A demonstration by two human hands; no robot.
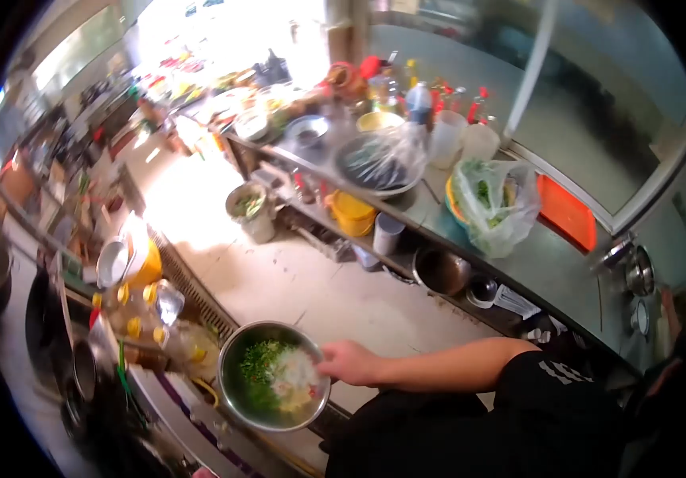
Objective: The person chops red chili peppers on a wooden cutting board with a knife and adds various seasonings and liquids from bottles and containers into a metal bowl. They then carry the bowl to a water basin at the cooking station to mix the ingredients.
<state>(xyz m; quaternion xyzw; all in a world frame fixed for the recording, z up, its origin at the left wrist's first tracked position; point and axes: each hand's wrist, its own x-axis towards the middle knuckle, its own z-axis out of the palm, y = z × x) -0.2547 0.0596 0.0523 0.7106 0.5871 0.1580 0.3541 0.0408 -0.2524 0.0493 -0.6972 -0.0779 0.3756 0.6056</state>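
Note:
A steel bowl (230, 398) hangs over the edge of the left-hand counter and the floor. Inside it lie chopped greens (262, 368) and a white and pale yellow mixture (294, 381). My right hand (351, 362) grips the bowl's right rim, its fingers closed there and the thumb side hidden by blur. At the bottom edge of the view, only a small bit of my left hand (203, 473) shows; its fingers and anything it holds are out of sight.
Oil bottles (169, 303) and a yellow bucket (145, 261) stand left of the bowl. Across the aisle, a long metal counter (570, 299) bears a bagged bunch of greens (490, 199), an orange tray (566, 213) and several bottles. A bin (255, 225) stands on the floor.

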